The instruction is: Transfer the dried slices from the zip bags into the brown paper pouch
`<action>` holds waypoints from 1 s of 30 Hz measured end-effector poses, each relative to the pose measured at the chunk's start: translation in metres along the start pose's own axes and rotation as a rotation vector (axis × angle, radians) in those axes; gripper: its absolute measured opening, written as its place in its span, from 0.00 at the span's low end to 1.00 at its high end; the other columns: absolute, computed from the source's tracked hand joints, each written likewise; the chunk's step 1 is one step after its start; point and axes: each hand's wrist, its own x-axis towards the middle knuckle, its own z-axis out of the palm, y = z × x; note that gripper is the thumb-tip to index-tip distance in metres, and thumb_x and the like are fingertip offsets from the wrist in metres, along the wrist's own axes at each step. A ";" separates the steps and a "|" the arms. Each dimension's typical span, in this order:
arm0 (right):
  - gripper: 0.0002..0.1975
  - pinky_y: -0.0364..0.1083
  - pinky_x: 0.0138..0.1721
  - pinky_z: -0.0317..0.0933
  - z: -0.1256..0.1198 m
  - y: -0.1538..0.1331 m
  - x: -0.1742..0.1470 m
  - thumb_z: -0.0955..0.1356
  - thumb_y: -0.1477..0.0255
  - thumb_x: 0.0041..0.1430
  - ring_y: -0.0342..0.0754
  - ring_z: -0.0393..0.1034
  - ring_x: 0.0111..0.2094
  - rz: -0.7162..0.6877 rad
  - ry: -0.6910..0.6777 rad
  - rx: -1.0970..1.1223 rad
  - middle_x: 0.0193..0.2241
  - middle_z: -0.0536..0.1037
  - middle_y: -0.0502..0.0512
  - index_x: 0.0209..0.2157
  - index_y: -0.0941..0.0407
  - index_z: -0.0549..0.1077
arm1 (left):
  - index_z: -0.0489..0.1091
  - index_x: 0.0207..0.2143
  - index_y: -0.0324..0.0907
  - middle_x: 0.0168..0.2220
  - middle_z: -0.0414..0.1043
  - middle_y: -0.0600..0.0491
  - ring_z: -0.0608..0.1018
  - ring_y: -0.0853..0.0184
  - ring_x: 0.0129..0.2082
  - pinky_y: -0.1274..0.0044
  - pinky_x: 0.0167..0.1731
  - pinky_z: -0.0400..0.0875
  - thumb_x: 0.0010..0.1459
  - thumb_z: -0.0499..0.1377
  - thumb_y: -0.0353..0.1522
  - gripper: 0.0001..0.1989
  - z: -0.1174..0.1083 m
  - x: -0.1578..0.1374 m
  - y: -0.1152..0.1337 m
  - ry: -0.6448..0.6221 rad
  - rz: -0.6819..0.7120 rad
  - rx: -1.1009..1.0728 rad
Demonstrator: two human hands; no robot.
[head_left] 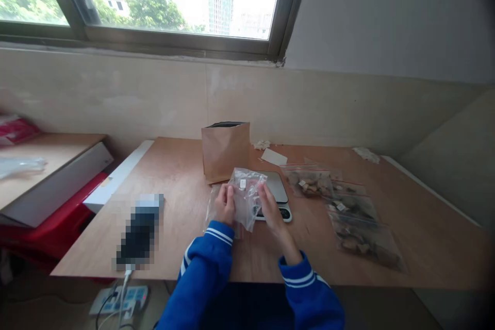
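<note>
A clear plastic bag with a small white label hangs between my two hands, over the front of the table. My left hand grips its left edge, thumb up and fingers closed. On the other side, my right hand pinches the bag near its upper right edge. Partly hidden behind the bag and my right hand is a flat kitchen scale with dark buttons along its front. More clear plastic lies on the table under my left hand. A brown paper bag stands open just behind.
Several zip bags holding brown dried pieces lie on the right of the wooden table. A white card and crumpled bits are at the back. At left lies a blurred-out dark device with a cable, above a power strip.
</note>
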 end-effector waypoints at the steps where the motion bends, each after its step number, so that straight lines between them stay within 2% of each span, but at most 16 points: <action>1: 0.25 0.49 0.47 0.65 -0.002 0.002 -0.003 0.61 0.49 0.61 0.53 0.73 0.43 0.004 0.029 0.018 0.42 0.79 0.58 0.43 0.54 0.74 | 0.67 0.31 0.44 0.25 0.70 0.53 0.72 0.67 0.24 0.76 0.25 0.67 0.65 0.48 0.44 0.17 -0.001 -0.002 0.001 -0.037 0.052 0.033; 6: 0.22 0.48 0.33 0.67 -0.020 0.010 -0.005 0.64 0.49 0.58 0.53 0.74 0.34 0.020 0.290 0.099 0.33 0.80 0.57 0.34 0.55 0.72 | 0.71 0.35 0.44 0.21 0.70 0.55 0.72 0.70 0.19 0.79 0.23 0.65 0.64 0.49 0.40 0.14 -0.004 -0.009 0.003 -0.181 0.275 0.208; 9: 0.23 0.47 0.30 0.66 -0.031 0.011 -0.014 0.64 0.49 0.58 0.50 0.73 0.28 0.025 0.379 0.122 0.31 0.80 0.56 0.35 0.56 0.72 | 0.72 0.35 0.44 0.19 0.69 0.56 0.71 0.72 0.17 0.81 0.21 0.63 0.64 0.49 0.39 0.15 -0.004 -0.010 0.003 -0.245 0.371 0.269; 11: 0.25 0.46 0.30 0.66 -0.034 0.012 -0.026 0.64 0.48 0.58 0.49 0.73 0.28 0.055 0.394 0.149 0.32 0.80 0.57 0.39 0.57 0.72 | 0.72 0.35 0.43 0.19 0.68 0.56 0.70 0.72 0.16 0.81 0.20 0.62 0.64 0.49 0.39 0.15 -0.003 -0.009 0.005 -0.218 0.397 0.278; 13: 0.27 0.47 0.30 0.68 -0.033 0.015 -0.041 0.66 0.48 0.56 0.50 0.74 0.31 0.093 0.329 0.197 0.37 0.79 0.59 0.45 0.56 0.71 | 0.71 0.34 0.43 0.18 0.67 0.57 0.69 0.73 0.16 0.81 0.19 0.61 0.64 0.49 0.40 0.15 -0.003 -0.007 0.006 -0.169 0.377 0.261; 16: 0.33 0.50 0.37 0.71 -0.029 0.017 -0.062 0.73 0.52 0.48 0.52 0.76 0.38 0.150 0.086 0.281 0.44 0.78 0.60 0.52 0.52 0.67 | 0.71 0.33 0.43 0.17 0.65 0.57 0.67 0.72 0.15 0.81 0.20 0.61 0.64 0.50 0.41 0.15 -0.003 -0.007 0.013 -0.145 0.300 0.238; 19: 0.32 0.52 0.42 0.70 -0.027 0.014 -0.071 0.77 0.59 0.45 0.50 0.76 0.34 0.210 -0.080 0.285 0.37 0.80 0.55 0.51 0.50 0.67 | 0.71 0.34 0.43 0.17 0.62 0.59 0.65 0.72 0.15 0.80 0.20 0.61 0.62 0.51 0.44 0.16 -0.004 -0.010 0.025 -0.184 0.231 0.235; 23: 0.22 0.49 0.30 0.69 -0.032 0.004 -0.071 0.75 0.60 0.49 0.46 0.72 0.23 0.218 -0.099 0.277 0.35 0.80 0.54 0.44 0.53 0.70 | 0.70 0.37 0.44 0.16 0.59 0.60 0.64 0.72 0.16 0.80 0.20 0.59 0.62 0.50 0.45 0.16 -0.010 -0.020 0.043 -0.191 0.150 0.213; 27: 0.21 0.48 0.28 0.68 -0.038 0.003 -0.073 0.74 0.60 0.50 0.45 0.72 0.22 0.205 -0.137 0.269 0.32 0.80 0.53 0.44 0.53 0.70 | 0.68 0.39 0.44 0.17 0.57 0.61 0.63 0.72 0.16 0.80 0.19 0.57 0.63 0.49 0.44 0.15 -0.019 -0.031 0.052 -0.197 0.036 0.203; 30: 0.22 0.48 0.29 0.68 -0.045 0.012 -0.074 0.73 0.59 0.51 0.45 0.72 0.23 0.189 -0.110 0.218 0.32 0.79 0.53 0.46 0.54 0.70 | 0.67 0.38 0.44 0.17 0.59 0.61 0.65 0.71 0.16 0.80 0.19 0.56 0.63 0.49 0.45 0.15 -0.031 -0.036 0.052 -0.168 -0.046 0.240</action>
